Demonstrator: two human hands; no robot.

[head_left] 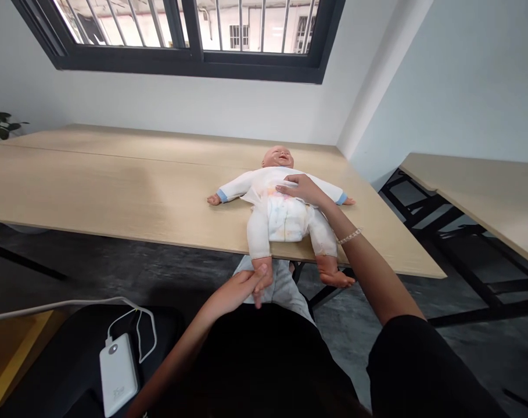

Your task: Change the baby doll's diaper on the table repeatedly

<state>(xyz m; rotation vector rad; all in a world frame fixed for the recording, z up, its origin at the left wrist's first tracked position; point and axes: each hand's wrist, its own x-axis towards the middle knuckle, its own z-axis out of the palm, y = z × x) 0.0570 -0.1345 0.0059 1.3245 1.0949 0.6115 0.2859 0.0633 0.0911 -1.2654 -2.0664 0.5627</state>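
A baby doll (257, 226) lies on its back on the wooden table (168, 197), head toward the wall and feet past the front edge. It wears a white top with blue cuffs and a white diaper (286, 220) with a coloured print at the waist. My left hand (241, 287) is closed around the doll's foot on the left. My right hand (305, 190) lies over the doll's belly at the top of the diaper, fingers stretched out on the shirt. The doll's other foot (336, 278) hangs free past the edge.
A white power bank (118, 371) with a cable rests on a black chair (159, 325) at lower left. A second table (485, 191) stands on the right. Behind the table are a wall and a barred window (255, 64). A plant (0, 125) shows at far left.
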